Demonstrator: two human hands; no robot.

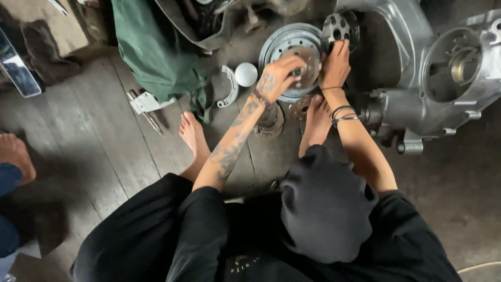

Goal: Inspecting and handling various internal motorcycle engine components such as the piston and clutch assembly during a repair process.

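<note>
Floor [94, 141]: left hand [279, 75], right hand [335, 65] on drum [287, 44] rim.

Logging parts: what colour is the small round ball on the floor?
White ball, clearest in the head view.

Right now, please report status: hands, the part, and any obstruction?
Left hand and right hand both on the round metal drum. Drum lies flat on floor. Small white dome beside it, apart.
</note>
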